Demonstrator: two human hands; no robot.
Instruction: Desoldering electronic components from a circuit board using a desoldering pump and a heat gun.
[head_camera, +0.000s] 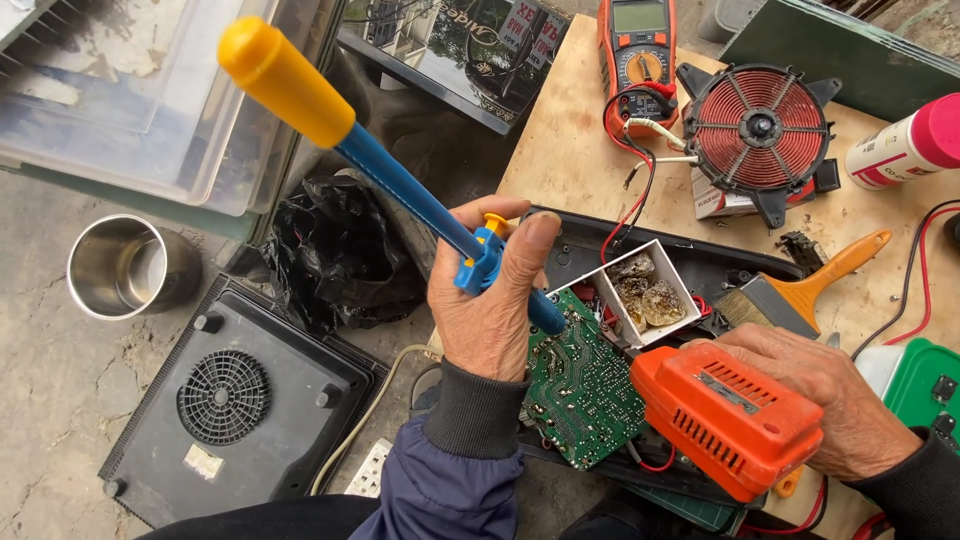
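— What are your hands on?

— My left hand (490, 300) is closed around a blue desoldering pump (400, 190). Its yellow plunger end sticks up and to the left, and its tip comes down onto the green circuit board (585, 395). My right hand (830, 400) is wrapped over an orange soldering gun (725, 420), which sits just right of the board and covers its lower right corner.

— What can't you see?

— The tip of the gun is hidden under its own body, so I cannot tell whether it touches the board. The tip of the pump is half behind my left palm. The board lies in a black casing (690, 262), and my hands and the gun cover most of that. A small white tray (640, 292) of amber lumps stands just beyond the board. The red and black leads run from the multimeter (637, 50) down toward the casing, and I lose their ends there.

— And what is cut off?

— The pink-capped bottle (905, 145) runs off the right edge. The green box (925, 385) does as well. The multimeter is cropped at the top.

— Is there room to move?

— Not much. The wooden surface (560, 140) ends just left of the casing, and below that edge on the ground are a black bag (335, 250), a steel cup (125, 265) and an upturned cooker base (240, 400). Bare wood shows between the multimeter and the casing. A copper coil (757, 128) and a brush (800, 290) fill the far right side.
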